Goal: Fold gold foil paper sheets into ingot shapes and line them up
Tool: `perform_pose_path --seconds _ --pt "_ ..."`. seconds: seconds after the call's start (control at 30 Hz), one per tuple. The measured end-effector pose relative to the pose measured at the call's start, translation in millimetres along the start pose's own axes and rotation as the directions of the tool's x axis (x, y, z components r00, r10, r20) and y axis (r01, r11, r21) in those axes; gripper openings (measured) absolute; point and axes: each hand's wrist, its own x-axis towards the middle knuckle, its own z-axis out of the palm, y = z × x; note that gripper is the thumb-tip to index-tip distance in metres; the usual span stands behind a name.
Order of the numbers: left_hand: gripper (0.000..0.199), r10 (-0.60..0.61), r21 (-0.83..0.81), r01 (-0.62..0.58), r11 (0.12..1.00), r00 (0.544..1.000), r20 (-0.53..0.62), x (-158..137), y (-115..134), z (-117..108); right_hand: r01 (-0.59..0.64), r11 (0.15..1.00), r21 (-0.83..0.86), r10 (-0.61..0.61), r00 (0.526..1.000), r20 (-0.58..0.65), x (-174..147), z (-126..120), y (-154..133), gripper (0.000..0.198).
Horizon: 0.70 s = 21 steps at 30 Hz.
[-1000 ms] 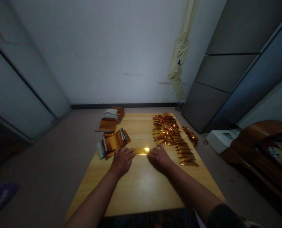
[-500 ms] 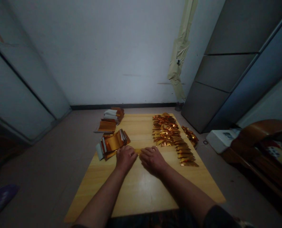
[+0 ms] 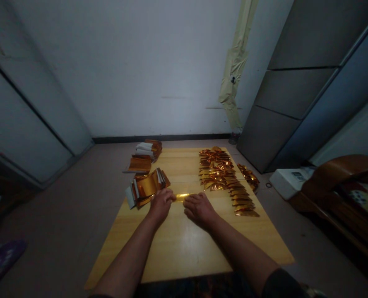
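A narrow strip of gold foil paper (image 3: pixel 181 198) lies flat on the wooden table between my two hands. My left hand (image 3: pixel 161 204) has its fingers curled together at the strip's left end. At the right end my right hand (image 3: pixel 200 209) presses down, fingers bent and close together over the paper. Just beyond my left hand sits a loose stack of gold foil sheets (image 3: pixel 148 186) with pale backs. Folded gold foil pieces (image 3: pixel 216 169) stand in overlapping rows on the right side of the table.
The wooden table (image 3: pixel 171 256) carries more foil sheets (image 3: pixel 140 164) at its far left edge. Past its right edge is a heap of folded foil (image 3: pixel 248 177). A white box (image 3: pixel 289 184) and a wooden chair (image 3: pixel 342 194) stand to the right, a grey refrigerator (image 3: pixel 283 95) behind.
My left hand has shifted a little to the left, and more of the gold strip shows between the hands. My right hand has hardly moved.
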Motion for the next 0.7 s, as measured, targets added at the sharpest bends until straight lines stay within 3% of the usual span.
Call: perform_pose_path --seconds 0.17,0.4,0.6,0.7 --pt "0.03 0.012 -0.015 -0.012 1.0 1.0 -0.003 -1 -3 2 -0.008 1.0 -0.007 0.008 1.0 -0.001 0 3 1 0.013" --pt "0.036 -0.033 0.119 0.039 0.992 0.998 -0.052 -4 8 4 0.013 1.0 0.009 -0.012 0.999 -0.044 -2 6 3 0.013" --pt "0.033 0.068 0.199 -0.056 0.978 0.996 -0.055 -8 11 5 -0.249 0.969 -0.008 0.243 0.95 -0.195 2 17 4 0.037" --pt "0.031 0.144 0.176 -0.123 0.977 0.983 -0.112 -11 8 6 -0.304 0.952 0.031 0.303 0.926 -0.225 4 20 5 0.043"
